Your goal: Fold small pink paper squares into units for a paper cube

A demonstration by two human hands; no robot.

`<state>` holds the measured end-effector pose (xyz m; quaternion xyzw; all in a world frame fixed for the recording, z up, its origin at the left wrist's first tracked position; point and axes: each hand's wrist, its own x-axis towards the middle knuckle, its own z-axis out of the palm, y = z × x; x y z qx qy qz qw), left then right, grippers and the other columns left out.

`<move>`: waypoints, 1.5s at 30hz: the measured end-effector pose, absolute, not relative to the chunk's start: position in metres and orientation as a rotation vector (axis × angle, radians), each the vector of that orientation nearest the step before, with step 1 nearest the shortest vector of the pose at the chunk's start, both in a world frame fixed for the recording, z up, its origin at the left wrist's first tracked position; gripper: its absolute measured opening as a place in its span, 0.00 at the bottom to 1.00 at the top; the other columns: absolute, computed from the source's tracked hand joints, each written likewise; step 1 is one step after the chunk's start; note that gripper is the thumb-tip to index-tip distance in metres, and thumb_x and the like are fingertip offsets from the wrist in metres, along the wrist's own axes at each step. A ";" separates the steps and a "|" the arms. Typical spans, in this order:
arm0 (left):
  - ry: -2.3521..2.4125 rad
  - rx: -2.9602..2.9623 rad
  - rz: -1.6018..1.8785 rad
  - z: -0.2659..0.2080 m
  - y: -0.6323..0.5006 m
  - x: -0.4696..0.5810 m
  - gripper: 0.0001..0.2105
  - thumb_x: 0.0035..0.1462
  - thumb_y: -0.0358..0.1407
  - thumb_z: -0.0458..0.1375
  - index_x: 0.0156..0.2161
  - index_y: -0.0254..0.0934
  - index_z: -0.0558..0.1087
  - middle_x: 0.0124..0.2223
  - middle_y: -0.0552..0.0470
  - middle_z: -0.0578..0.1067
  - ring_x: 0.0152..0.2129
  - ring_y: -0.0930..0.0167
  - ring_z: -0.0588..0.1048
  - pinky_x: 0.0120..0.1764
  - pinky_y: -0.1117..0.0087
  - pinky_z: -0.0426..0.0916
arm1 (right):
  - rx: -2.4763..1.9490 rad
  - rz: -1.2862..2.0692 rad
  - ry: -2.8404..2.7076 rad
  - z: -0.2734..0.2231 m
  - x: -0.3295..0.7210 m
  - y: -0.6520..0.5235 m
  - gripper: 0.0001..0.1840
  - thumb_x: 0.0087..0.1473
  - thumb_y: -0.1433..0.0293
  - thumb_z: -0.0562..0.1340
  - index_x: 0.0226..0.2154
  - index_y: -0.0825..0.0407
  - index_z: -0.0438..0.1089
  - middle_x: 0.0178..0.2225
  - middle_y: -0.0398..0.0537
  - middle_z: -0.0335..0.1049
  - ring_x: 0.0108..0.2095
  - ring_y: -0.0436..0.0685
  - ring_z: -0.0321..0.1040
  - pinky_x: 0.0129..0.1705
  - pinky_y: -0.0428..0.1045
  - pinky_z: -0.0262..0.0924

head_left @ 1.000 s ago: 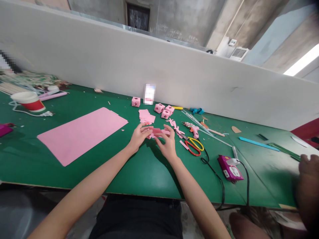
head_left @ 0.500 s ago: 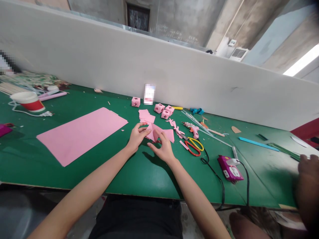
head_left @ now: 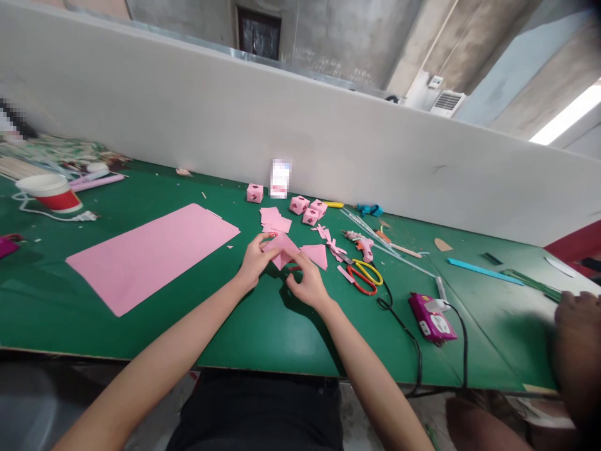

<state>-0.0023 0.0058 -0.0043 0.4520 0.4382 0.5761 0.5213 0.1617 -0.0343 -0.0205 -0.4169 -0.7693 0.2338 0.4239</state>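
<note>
A small folded piece of pink paper (head_left: 283,249) is held between my two hands above the green table. My left hand (head_left: 257,260) pinches its left side, thumb in front. At its right side, my right hand (head_left: 307,279) grips the edge with bent fingers. Right behind that hand lies another pink paper piece (head_left: 315,255). Beyond my hands rest a stack of pink paper squares (head_left: 275,220) and several small pink paper cubes (head_left: 299,204) with dark diamond-shaped openings. To the right are pink paper scraps (head_left: 334,244) and scissors (head_left: 364,277) with red and yellow handles.
A large pink sheet (head_left: 154,260) lies left, beyond it a paper cup (head_left: 49,191). On the right are a glue gun (head_left: 360,243), a purple power box (head_left: 432,318) with black cables and another person's hand (head_left: 580,332). A white partition (head_left: 375,150) closes the back.
The folded paper between my hands has turned and now shows a pointed, creased shape. My right fingers have curled inward and its thumb has shifted.
</note>
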 end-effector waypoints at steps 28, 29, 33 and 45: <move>0.853 1.188 1.181 -0.004 -0.001 0.007 0.31 0.43 0.42 0.73 0.51 0.35 0.68 0.41 0.48 0.80 0.35 0.68 0.78 0.37 0.68 0.74 | -1.172 0.673 -1.326 -0.017 0.164 -0.022 0.17 0.53 0.53 0.66 0.28 0.50 0.75 0.44 0.53 0.70 0.46 0.60 0.69 0.36 0.50 0.68; 0.857 1.195 1.175 -0.005 -0.001 0.007 0.31 0.43 0.42 0.73 0.51 0.35 0.68 0.41 0.48 0.80 0.35 0.68 0.78 0.37 0.68 0.74 | -1.154 0.695 -1.291 -0.017 0.164 -0.022 0.17 0.52 0.53 0.68 0.29 0.50 0.73 0.42 0.52 0.71 0.44 0.59 0.70 0.38 0.50 0.68; 0.856 1.222 1.155 -0.006 0.000 0.006 0.32 0.44 0.42 0.72 0.53 0.35 0.67 0.42 0.46 0.80 0.37 0.67 0.79 0.37 0.68 0.74 | -1.081 0.838 -1.124 -0.016 0.162 -0.020 0.21 0.45 0.54 0.72 0.35 0.50 0.71 0.37 0.48 0.73 0.37 0.56 0.71 0.39 0.51 0.68; 0.834 1.266 1.124 -0.004 -0.004 0.006 0.31 0.46 0.42 0.71 0.54 0.36 0.67 0.41 0.48 0.79 0.37 0.66 0.79 0.38 0.67 0.74 | -1.107 0.897 -1.151 -0.010 0.163 -0.024 0.17 0.49 0.55 0.69 0.32 0.52 0.79 0.34 0.49 0.79 0.36 0.58 0.73 0.38 0.51 0.66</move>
